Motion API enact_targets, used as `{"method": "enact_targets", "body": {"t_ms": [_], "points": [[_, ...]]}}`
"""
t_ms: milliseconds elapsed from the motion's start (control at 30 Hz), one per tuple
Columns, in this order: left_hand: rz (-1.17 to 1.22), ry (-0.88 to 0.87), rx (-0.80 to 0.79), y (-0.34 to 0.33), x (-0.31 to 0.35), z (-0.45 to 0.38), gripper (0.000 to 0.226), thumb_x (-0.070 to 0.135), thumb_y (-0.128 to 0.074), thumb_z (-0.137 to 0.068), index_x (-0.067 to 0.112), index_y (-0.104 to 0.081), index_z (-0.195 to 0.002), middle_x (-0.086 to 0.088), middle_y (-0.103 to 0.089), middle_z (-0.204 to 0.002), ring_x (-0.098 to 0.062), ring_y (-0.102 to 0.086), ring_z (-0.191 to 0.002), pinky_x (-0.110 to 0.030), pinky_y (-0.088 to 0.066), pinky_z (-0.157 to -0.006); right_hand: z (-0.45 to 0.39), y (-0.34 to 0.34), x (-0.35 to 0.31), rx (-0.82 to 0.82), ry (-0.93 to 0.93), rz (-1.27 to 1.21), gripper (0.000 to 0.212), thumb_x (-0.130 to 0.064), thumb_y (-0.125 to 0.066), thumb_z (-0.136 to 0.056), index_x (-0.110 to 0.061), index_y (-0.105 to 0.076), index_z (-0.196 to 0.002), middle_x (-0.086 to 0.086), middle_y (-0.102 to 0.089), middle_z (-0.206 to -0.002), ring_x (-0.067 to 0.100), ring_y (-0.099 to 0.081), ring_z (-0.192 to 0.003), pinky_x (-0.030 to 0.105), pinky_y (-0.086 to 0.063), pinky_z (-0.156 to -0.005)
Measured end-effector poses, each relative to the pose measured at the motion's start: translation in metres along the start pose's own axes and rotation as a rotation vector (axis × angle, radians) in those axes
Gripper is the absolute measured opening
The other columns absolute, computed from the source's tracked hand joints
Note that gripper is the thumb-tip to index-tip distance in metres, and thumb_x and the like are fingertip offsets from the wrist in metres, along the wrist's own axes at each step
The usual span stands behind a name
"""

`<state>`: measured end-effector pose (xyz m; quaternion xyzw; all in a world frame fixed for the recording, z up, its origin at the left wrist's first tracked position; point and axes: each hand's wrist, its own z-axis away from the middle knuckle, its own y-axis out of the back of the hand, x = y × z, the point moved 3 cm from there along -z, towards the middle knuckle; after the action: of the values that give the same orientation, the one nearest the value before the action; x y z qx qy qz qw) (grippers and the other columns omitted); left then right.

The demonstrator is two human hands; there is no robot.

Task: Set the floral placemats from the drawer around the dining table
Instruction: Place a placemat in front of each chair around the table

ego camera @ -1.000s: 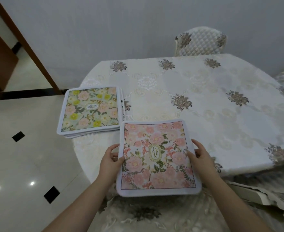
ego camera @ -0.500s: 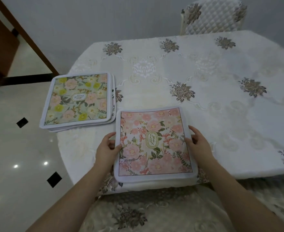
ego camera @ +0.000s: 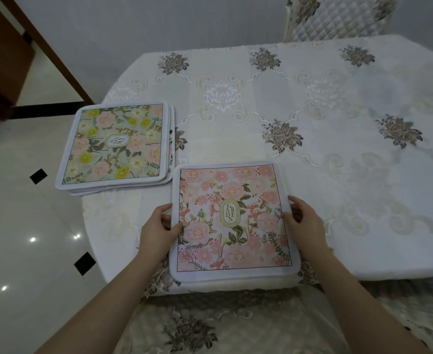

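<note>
A pink floral placemat (ego camera: 232,221) with a white border lies flat at the near edge of the dining table (ego camera: 325,154). My left hand (ego camera: 159,228) pinches its left edge, thumb on top. On the opposite side my right hand (ego camera: 303,221) grips the right edge. To the left, a stack of several placemats (ego camera: 115,144) with a green and yellow floral one on top sits at the table's left edge, partly overhanging it.
A white embroidered tablecloth covers the table. A quilted chair (ego camera: 338,16) stands at the far side, and another cushioned seat (ego camera: 210,325) is just below the near edge. Glossy tiled floor (ego camera: 26,238) lies to the left, with a wooden door frame (ego camera: 46,47) beyond.
The pink placemat has moved forward from over the table's edge onto the tabletop and now lies flat. Both hands stay on its sides.
</note>
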<state>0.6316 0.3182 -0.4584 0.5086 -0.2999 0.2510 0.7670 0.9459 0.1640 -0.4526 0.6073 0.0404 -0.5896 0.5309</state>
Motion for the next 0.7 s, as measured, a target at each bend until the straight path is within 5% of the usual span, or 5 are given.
{"method": "enact_targets", "body": {"t_ms": [133, 300, 567, 700], "points": [[-0.035, -0.021, 0.002, -0.001, -0.001, 0.000, 0.052, 0.026, -0.074, -0.086, 0.019, -0.053, -0.133, 0.007, -0.062, -0.096, -0.005, -0.059, -0.082, -0.017, -0.045, -0.066, -0.002, -0.003, 0.001, 0.033, 0.020, 0.052, 0.040, -0.015, -0.059, -0.095, -0.019, -0.056, -0.134, 0.001, -0.063, -0.113, 0.013, -0.057, -0.094, 0.026, -0.045, -0.086], [-0.116, -0.063, 0.178, -0.002, 0.004, -0.006, 0.040, 0.022, -0.060, -0.092, 0.016, -0.055, -0.131, -0.008, -0.051, -0.118, -0.024, -0.053, -0.105, -0.045, -0.047, -0.095, -0.002, -0.010, -0.004, 0.207, 0.021, -0.045, 0.040, -0.015, -0.052, -0.097, -0.016, -0.049, -0.137, 0.004, -0.046, -0.131, 0.019, -0.045, -0.119, 0.033, -0.041, -0.096], [-0.394, -0.523, 0.133, -0.044, 0.057, -0.043, 0.048, 0.027, -0.038, -0.093, 0.006, -0.056, -0.133, -0.012, -0.054, -0.137, -0.029, -0.046, -0.129, -0.045, -0.036, -0.109, -0.028, -0.073, -0.069, -0.021, 0.361, 0.154, 0.043, -0.023, -0.041, -0.102, -0.018, -0.044, -0.144, 0.002, -0.043, -0.147, 0.015, -0.034, -0.136, 0.028, -0.024, -0.111], [-0.557, -0.532, -0.007, -0.075, 0.073, -0.064, 0.062, 0.037, -0.017, -0.096, 0.013, -0.036, -0.150, -0.007, -0.033, -0.158, -0.023, -0.021, -0.149, -0.040, -0.011, -0.120, -0.049, -0.114, -0.089, -0.104, 0.491, 0.302, 0.057, -0.034, -0.022, -0.099, -0.011, -0.035, -0.149, 0.007, -0.032, -0.157, 0.020, -0.023, -0.147, 0.035, -0.014, -0.121]]}}
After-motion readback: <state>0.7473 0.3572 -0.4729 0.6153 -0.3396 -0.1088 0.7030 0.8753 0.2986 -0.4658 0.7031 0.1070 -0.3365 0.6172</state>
